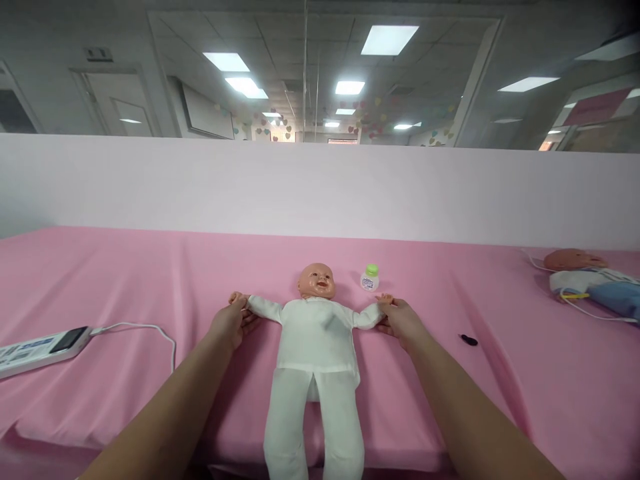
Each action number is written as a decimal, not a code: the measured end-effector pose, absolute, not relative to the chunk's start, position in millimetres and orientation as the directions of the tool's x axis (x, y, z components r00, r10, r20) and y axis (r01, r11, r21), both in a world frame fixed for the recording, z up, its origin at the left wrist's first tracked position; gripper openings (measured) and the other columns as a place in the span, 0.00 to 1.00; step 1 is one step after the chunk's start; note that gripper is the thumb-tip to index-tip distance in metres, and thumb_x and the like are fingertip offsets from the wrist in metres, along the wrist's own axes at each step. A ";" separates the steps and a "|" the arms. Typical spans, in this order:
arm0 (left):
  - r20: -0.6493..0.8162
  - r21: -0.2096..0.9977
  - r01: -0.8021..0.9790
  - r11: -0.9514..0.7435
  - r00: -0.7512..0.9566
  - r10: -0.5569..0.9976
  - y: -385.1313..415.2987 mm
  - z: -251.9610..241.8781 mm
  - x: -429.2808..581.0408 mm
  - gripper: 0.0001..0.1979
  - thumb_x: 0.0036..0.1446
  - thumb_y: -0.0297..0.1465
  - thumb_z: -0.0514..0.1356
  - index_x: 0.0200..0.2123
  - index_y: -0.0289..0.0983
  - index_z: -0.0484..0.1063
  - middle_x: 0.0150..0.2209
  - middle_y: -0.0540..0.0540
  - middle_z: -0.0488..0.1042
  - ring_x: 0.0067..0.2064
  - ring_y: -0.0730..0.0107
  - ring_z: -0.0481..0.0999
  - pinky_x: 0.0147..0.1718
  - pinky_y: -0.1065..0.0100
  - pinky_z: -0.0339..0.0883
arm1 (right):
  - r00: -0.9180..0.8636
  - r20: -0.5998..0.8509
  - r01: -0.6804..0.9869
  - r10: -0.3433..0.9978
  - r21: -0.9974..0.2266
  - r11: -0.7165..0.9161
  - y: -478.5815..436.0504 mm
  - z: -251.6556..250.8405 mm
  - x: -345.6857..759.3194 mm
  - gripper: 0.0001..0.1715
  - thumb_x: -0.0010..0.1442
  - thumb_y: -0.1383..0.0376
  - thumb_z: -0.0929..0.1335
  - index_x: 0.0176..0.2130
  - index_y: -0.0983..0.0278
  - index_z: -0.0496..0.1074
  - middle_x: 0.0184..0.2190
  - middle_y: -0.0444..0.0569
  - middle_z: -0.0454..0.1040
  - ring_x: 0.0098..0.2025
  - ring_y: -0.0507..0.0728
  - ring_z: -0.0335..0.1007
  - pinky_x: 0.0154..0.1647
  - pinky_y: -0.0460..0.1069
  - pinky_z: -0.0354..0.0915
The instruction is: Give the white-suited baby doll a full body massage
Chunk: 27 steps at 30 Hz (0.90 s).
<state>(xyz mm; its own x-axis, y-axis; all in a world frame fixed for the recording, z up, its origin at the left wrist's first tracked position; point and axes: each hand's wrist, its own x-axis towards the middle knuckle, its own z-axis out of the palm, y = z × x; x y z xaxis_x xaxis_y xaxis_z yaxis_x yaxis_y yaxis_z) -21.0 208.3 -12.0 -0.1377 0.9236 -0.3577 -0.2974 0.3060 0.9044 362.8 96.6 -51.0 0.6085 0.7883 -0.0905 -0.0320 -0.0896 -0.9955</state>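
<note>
A baby doll [317,333] in a white top and white trousers lies on its back on the pink sheet [125,280], its head away from me and its arms stretched out sideways. My left hand [234,321] is closed around the doll's hand and wrist on the left side. On the other side, my right hand [400,320] grips the doll's opposite hand at the cuff, thumb on top. A small white bottle with a green cap [370,278] stands just beyond my right hand, beside the doll's head.
At the left lies a white power strip [45,350] with a cable. A small black object [469,340] rests right of my right forearm. Another doll [590,280] in white and blue lies at the far right with thin tubing. A white wall [320,190] borders the back.
</note>
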 end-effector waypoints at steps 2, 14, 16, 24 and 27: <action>-0.347 0.906 -0.300 0.297 -0.127 0.929 209.4 -13.7 -22.1 0.05 0.62 0.30 0.64 0.39 0.35 0.72 0.33 0.43 0.78 0.30 0.66 0.80 0.38 0.61 0.81 | 0.580 -0.177 -0.094 0.795 -0.984 -0.151 96.0 -49.3 361.1 0.27 0.55 0.62 0.74 0.53 0.65 0.70 0.44 0.61 0.81 0.37 0.66 0.84 0.36 0.60 0.82; 0.294 0.954 0.028 -0.299 0.102 0.950 162.2 1.6 0.2 0.18 0.57 0.45 0.70 0.44 0.41 0.78 0.45 0.45 0.82 0.51 0.54 0.80 0.52 0.61 0.74 | 0.375 0.481 0.418 0.793 -0.851 0.318 66.0 -14.2 305.5 0.33 0.63 0.55 0.72 0.64 0.55 0.65 0.58 0.53 0.77 0.51 0.63 0.80 0.48 0.57 0.79; 0.345 0.924 0.102 -0.369 0.195 0.918 150.3 7.2 4.7 0.15 0.56 0.43 0.70 0.44 0.42 0.81 0.45 0.45 0.82 0.50 0.53 0.80 0.53 0.61 0.73 | 0.178 0.571 0.539 0.801 -0.738 0.406 57.5 -8.2 291.4 0.27 0.64 0.59 0.71 0.61 0.54 0.70 0.57 0.49 0.78 0.53 0.63 0.79 0.53 0.57 0.77; 0.410 0.780 0.233 -0.581 0.512 0.755 145.1 6.8 9.1 0.14 0.49 0.31 0.73 0.41 0.48 0.86 0.46 0.44 0.83 0.54 0.45 0.80 0.59 0.52 0.71 | -0.409 0.604 0.721 0.684 -0.246 0.648 45.9 1.3 265.1 0.25 0.62 0.75 0.67 0.54 0.55 0.76 0.52 0.48 0.80 0.54 0.61 0.77 0.56 0.58 0.74; 0.369 0.814 0.234 -0.532 0.499 0.784 144.0 7.2 10.7 0.14 0.47 0.32 0.73 0.40 0.48 0.86 0.47 0.44 0.83 0.55 0.45 0.79 0.61 0.51 0.69 | -0.419 0.616 0.711 0.667 -0.234 0.663 47.2 1.5 263.5 0.24 0.62 0.75 0.66 0.53 0.56 0.77 0.51 0.49 0.80 0.54 0.62 0.76 0.58 0.61 0.72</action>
